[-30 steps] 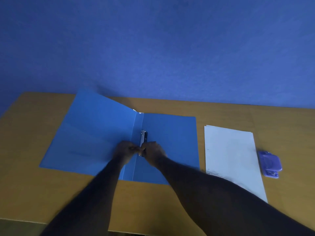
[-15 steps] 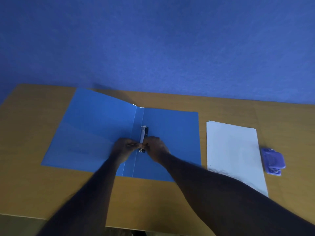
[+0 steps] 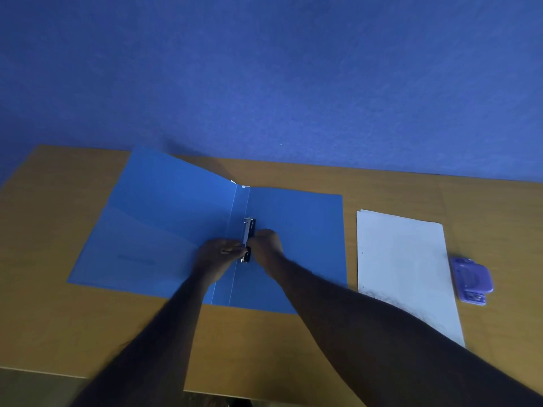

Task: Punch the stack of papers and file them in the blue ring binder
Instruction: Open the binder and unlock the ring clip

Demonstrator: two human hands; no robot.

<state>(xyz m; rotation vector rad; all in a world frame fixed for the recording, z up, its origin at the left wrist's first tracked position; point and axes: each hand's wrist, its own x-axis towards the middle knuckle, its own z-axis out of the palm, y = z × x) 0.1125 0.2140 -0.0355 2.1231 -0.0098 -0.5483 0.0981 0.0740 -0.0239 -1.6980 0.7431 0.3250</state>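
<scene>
A brown worktop (image 3: 58,230) stands against a blue wall (image 3: 264,69). On the left part of it the blue ring binder (image 3: 164,230) lies open. Its left cover tips up a little at the far edge, and its right cover lies flat. There is some faint writing low on the left cover, but it is too blurry to read.

In the middle fold of the binder sits the metal ring clip (image 3: 247,239). The left hand (image 3: 219,255) is on the left side of the clip, and its fingers (image 3: 232,250) are closed and pinching it. The right hand (image 3: 266,245) is on the other side, curled shut and touching the clip too. Both bare arms reach in from the near edge.

To the right, just beside the binder but not touching it, lies the stack of papers (image 3: 402,259). It is white and flat, with tiny holes along its left edge. No words show on it.

Just beside the papers on the right sits a purple hole punch (image 3: 471,279). Any label on it is too small to read
</scene>
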